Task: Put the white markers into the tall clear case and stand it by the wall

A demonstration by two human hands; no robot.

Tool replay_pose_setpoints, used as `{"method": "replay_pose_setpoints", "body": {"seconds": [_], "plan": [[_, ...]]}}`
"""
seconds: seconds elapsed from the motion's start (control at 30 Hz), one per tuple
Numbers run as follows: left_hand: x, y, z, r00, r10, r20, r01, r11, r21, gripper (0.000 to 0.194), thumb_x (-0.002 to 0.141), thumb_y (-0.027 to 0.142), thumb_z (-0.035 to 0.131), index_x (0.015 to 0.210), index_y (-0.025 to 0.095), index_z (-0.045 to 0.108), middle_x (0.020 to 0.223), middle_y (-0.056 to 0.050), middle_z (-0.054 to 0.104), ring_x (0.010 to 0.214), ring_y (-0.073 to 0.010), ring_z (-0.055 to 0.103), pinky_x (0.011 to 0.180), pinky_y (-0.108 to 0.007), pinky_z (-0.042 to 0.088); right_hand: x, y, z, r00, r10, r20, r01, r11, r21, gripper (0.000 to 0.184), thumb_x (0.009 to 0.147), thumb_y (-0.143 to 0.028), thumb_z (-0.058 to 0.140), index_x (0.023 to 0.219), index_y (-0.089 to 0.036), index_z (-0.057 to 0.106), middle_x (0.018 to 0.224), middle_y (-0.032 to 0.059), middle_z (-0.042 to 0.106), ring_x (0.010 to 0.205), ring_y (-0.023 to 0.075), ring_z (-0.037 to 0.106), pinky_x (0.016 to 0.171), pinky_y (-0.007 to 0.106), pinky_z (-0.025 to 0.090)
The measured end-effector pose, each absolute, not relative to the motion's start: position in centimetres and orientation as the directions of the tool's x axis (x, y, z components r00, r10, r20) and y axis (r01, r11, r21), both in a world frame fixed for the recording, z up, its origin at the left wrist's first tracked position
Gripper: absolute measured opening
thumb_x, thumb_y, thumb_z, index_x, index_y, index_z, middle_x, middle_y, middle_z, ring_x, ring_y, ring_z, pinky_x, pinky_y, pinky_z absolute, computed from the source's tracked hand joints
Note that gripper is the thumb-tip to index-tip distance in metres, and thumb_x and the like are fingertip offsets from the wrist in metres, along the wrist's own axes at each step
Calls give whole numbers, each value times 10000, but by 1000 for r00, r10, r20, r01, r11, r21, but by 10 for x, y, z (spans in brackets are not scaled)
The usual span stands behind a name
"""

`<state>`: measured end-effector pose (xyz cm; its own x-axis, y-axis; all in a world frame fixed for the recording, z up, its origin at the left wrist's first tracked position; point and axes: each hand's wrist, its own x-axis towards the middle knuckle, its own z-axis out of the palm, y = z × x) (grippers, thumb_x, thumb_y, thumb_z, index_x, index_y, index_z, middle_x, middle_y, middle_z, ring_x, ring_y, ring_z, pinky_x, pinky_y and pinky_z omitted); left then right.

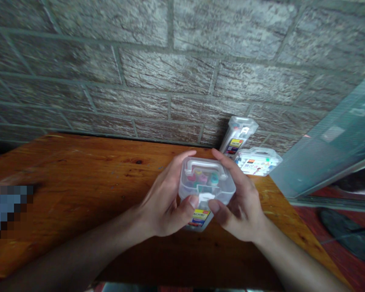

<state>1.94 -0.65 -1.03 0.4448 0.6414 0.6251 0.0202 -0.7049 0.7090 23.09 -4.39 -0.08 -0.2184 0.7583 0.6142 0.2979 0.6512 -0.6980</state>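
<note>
Between my two hands stands a clear plastic marker case (205, 186) with a lid, a carry handle on top and a yellow and blue label on its front. Coloured marker caps show through the lid, which looks closed. My left hand (170, 198) wraps the case's left side, its thumb on the front beside the white latch. On the right side, my right hand (241, 198) grips it the same way, thumb near the latch and fingers reaching toward the back edge. The lower part of the case is partly hidden by my thumbs.
Behind the case, a tall clear case (237, 136) with a similar label stands against the brick wall (176, 73). Beside it is a low clear case (258, 162) with a printed front. The wooden table (88, 174) ends at the right, near a glass panel (328, 134).
</note>
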Motion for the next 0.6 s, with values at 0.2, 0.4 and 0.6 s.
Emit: {"method": "replay_pose_setpoints", "body": {"seconds": [0.2,0.4,0.6], "plan": [[21,-10,-8,429,763,484,-3,-534,845,679,1023,561,583,1576,209,406,1232,-109,767,1033,-288,748,938,-461,569,224,-42,-2,-192,813,549,103,573,-813,628,963,-249,748,1552,-303,534,1051,19,807,797,189,763,690,334,675],[23,-11,-9,416,786,457,-23,-493,870,680,1013,569,604,1553,186,447,1280,-132,757,1091,-296,727,935,-444,555,223,-41,1,-178,825,536,74,555,-829,583,949,-240,764,1501,-282,581,1077,17,824,820,174,778,712,293,669],[23,-13,-9,417,792,446,-46,-471,881,653,1015,558,608,1530,183,464,1214,-115,756,985,-268,732,852,-411,562,223,-42,2,-173,838,518,78,536,-841,565,950,-274,765,1489,-276,594,1072,24,824,819,183,770,719,299,666]]}}
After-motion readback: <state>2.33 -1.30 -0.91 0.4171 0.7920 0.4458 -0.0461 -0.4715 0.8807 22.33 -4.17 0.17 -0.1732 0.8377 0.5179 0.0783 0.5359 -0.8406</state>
